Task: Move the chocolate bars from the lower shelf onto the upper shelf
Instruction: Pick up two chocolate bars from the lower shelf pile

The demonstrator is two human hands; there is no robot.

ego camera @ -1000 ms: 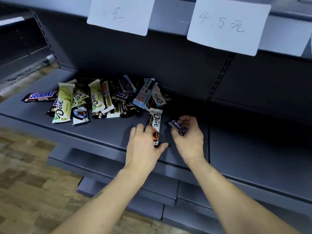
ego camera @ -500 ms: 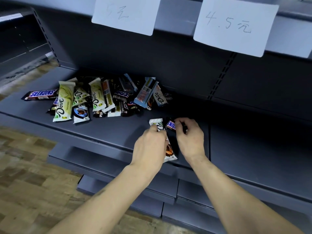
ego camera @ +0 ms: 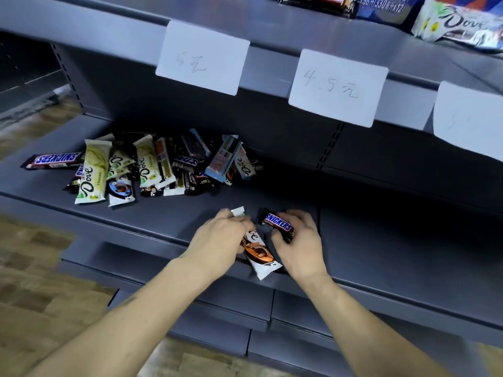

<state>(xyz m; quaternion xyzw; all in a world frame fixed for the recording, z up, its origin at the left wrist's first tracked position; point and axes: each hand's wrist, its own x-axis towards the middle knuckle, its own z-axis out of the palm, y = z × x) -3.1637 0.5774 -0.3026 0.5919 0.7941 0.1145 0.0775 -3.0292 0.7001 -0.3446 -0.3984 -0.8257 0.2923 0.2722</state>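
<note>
Left hand point(ego camera: 217, 242) curled round a white Dove bar point(ego camera: 258, 251), right hand point(ego camera: 300, 240) pinching a small Snickers bar point(ego camera: 278, 225), both over the lower shelf point(ego camera: 381, 240), candy pile point(ego camera: 141, 167) at ten o'clock, "5元" tag point(ego camera: 202, 57) and "4.5元" tag point(ego camera: 337, 87) at twelve o'clock, Dove pack point(ego camera: 460, 23) on the upper shelf point(ego camera: 272, 39).

Both forearms are bare, no sleeves showing; a small dark mark sits on the left forearm point(ego camera: 128, 302), toward seven o'clock.

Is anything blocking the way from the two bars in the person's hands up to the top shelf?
Nothing visible blocks it. The left hand holds a Dove bar, the right hand a Snickers bar. The upper shelf overhangs them with paper price cards on its front edge.
</note>
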